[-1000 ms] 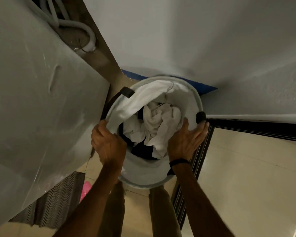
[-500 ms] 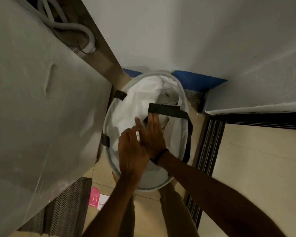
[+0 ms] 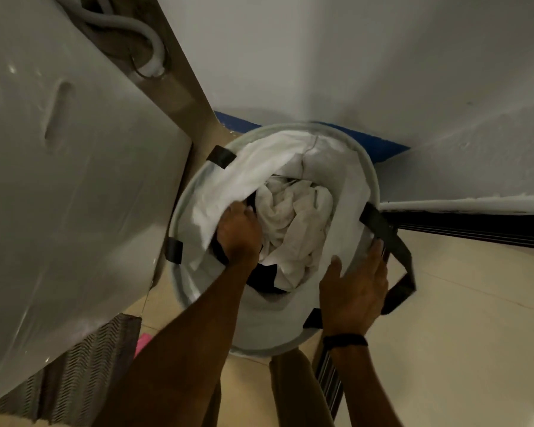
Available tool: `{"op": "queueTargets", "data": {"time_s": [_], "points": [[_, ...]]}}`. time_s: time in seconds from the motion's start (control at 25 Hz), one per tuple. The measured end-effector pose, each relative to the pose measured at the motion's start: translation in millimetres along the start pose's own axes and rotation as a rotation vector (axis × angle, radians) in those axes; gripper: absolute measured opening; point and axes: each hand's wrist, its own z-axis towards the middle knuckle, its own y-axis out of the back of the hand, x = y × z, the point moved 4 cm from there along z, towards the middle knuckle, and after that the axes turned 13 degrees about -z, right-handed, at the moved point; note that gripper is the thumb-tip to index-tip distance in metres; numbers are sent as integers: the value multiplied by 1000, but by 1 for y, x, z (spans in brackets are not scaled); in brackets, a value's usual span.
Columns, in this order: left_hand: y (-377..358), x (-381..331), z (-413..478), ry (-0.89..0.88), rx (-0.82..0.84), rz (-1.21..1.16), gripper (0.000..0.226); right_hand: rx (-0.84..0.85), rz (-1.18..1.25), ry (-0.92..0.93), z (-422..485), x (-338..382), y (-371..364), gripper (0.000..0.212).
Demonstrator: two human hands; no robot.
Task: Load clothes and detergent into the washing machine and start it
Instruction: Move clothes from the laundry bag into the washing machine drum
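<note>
Grey-white side panel of the washing machine (image 3: 74, 180) fills the space left of the left hand (image 3: 239, 234). Around both hands stands a round white laundry basket (image 3: 372, 167), the white and dark clothes (image 3: 293, 211) bunched inside it. The left hand's fingers curl down into them, tips hidden, so I cannot tell whether they grasp. The right hand (image 3: 355, 291) lies flat on the near rim, fingers (image 3: 378, 257) released and straight, beside a black strap handle (image 3: 395, 238).

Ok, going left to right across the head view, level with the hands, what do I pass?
Washer → left hand → clothes → right hand → floor.
</note>
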Motion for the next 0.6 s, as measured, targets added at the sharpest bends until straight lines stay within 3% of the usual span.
{"op": "queueTargets", "data": {"time_s": [0.08, 0.16, 0.24, 0.36, 0.48, 0.6], "points": [[27, -36, 0, -317, -294, 103, 21, -110, 46, -10, 5, -12, 6, 56], [66, -55, 6, -370, -491, 211, 39, -227, 129, -74, 12, -32, 18, 39], [99, -51, 28, -248, -395, 358, 55, -256, 170, -142, 16, -45, 28, 33], [122, -46, 33, -315, -222, 277, 35, -260, 94, -111, 2, -28, 40, 41], [117, -50, 8, -381, -181, 134, 27, -362, 135, 209, -22, 32, 45, 32], [112, -37, -1, -351, -187, 169, 28, -69, 109, 461, -11, 91, -11, 34]]}}
